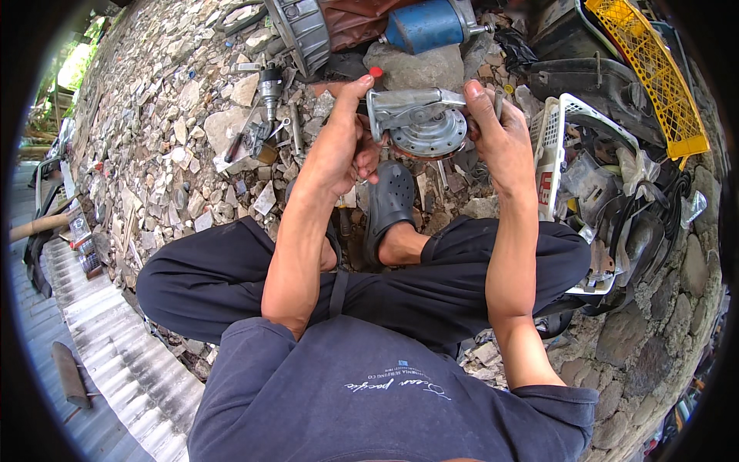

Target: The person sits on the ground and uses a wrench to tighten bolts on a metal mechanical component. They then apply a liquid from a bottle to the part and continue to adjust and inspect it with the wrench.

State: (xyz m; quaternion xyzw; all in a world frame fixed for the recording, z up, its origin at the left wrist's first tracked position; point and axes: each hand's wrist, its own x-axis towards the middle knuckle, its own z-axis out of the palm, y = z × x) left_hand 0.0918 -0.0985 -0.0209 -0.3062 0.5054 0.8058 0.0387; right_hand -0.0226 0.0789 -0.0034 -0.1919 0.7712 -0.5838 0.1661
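Observation:
Between my hands is a silver metal mechanical part (425, 127) with a round face ringed by small holes and a flat bracket across its top. My left hand (352, 150) grips its left end, the thumb stretched up along the edge and the other fingers curled below. At the right end, my right hand (499, 131) is closed on the part, thumb on top. A short metal rod (499, 102) shows by the right fingers; whether it belongs to the part I cannot tell. A small red knob (375, 71) is just beyond the left thumb.
Rubble covers the ground. Left of my hands lie a dark cylindrical tool (269, 91) and a spanner (283, 125). Ahead sit a blue metal cylinder (425, 27) and a grey casting (302, 31). A white crate (548, 165) of parts and a yellow grille (654, 77) stand right.

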